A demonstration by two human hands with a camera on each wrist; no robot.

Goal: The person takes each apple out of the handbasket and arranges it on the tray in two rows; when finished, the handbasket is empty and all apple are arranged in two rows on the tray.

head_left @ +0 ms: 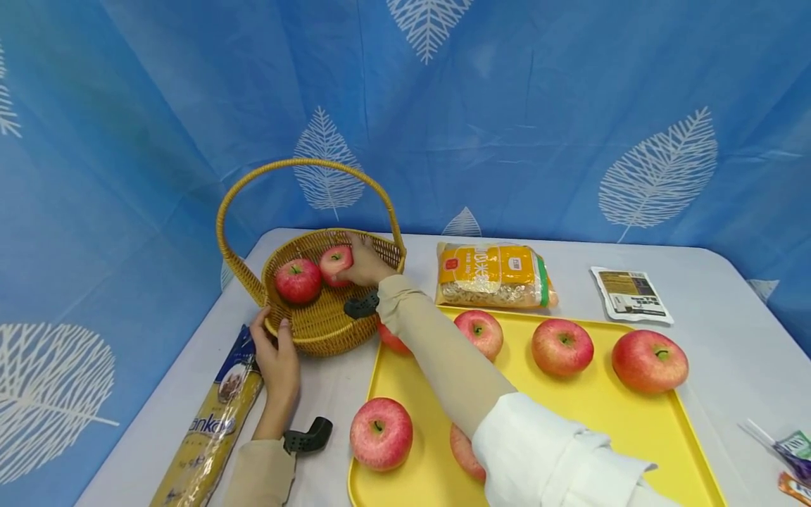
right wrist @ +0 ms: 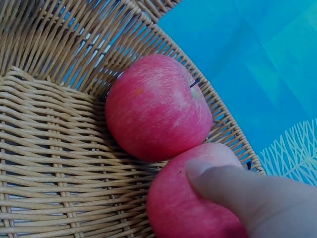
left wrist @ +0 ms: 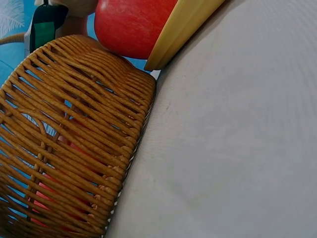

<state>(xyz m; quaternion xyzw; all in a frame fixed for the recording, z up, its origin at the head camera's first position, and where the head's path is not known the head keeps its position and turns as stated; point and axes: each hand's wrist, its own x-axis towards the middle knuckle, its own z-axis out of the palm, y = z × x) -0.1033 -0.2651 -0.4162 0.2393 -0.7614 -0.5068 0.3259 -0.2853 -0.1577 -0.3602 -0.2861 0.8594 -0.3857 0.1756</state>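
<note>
Inside the wicker basket (head_left: 326,334), my right hand (head_left: 364,264) holds an apple (head_left: 336,263), its thumb pressed on the skin in the right wrist view. This apple (right wrist: 193,198) touches a second apple (right wrist: 157,108), which lies against the basket's woven wall. My left hand (head_left: 279,362) grips the basket's near left rim, below the foot of the tall handle (head_left: 229,211). In the left wrist view the basket's side (left wrist: 74,134) fills the left part, and the left fingers are out of sight.
A yellow tray (head_left: 570,422) bears several apples, one apple (head_left: 381,434) at its left edge. Behind it lies an orange-and-clear food bag (head_left: 494,276), with a flat packet (head_left: 631,294) to the right. A long yellow package (head_left: 209,429) lies at left. Small wrapped sweets (head_left: 795,451) sit far right.
</note>
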